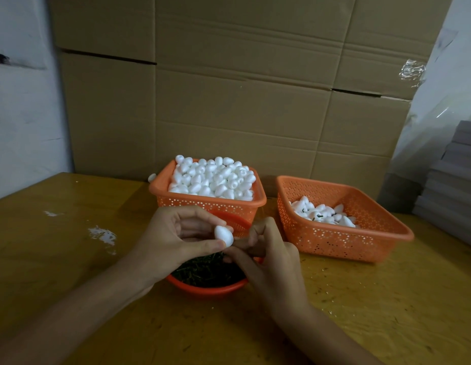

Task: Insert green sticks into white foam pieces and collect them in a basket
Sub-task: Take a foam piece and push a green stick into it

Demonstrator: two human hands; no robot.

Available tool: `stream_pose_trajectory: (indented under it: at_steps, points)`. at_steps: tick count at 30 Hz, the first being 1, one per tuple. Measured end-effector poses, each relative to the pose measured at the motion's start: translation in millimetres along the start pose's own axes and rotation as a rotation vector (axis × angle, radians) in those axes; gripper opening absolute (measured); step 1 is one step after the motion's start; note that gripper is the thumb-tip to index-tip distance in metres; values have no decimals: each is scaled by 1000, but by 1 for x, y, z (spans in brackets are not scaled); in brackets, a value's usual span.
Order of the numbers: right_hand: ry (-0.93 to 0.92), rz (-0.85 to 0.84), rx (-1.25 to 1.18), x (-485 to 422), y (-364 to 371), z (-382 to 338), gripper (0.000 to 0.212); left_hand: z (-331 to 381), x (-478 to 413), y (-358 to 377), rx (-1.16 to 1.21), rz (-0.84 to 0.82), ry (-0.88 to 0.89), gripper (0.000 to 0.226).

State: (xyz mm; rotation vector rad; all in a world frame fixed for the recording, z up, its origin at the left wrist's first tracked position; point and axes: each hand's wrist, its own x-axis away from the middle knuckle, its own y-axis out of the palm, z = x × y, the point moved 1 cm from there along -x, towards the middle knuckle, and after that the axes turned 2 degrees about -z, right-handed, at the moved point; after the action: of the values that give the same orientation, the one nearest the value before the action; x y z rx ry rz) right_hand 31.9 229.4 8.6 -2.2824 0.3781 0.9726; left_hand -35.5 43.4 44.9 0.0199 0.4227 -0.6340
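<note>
Left hand (176, 234) fingers clamp foam piece (223, 235) over stick bowl (205, 289), within easy reach; right hand (268, 251) fingers pinched together, cannot tell on what.

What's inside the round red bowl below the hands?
Dark green sticks show in the near half of the round red bowl. The left hand, holding a foam piece, and the right hand cover the far half, so that part is hidden.
</note>
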Motion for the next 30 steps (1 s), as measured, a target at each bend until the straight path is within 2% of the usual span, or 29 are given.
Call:
stream_pose_trajectory:
  at_steps: [13, 18, 24, 26, 28, 30]
  points:
    - [-4, 5, 108, -3, -3, 4, 34, -5, -1, -5, -3, -28, 59, 29]
    - [-4, 12, 106, -2, -2, 5, 38, -7, -2, -7, -11, -40, 87, 29]
    - [5, -4, 79, -1, -2, 4, 33, -11, -3, -7, -23, -45, 105, 30]
    - [28, -6, 57, -1, -2, 3, 30, -12, -3, -5, -59, -31, 127, 36]
    - [38, 4, 53, -5, -4, 2, 27, -12, -2, -4, -88, 2, 159, 52]
    - [52, 83, 72, -11, -14, 2, 27, -12, -1, -2, -107, 42, 168, 68]
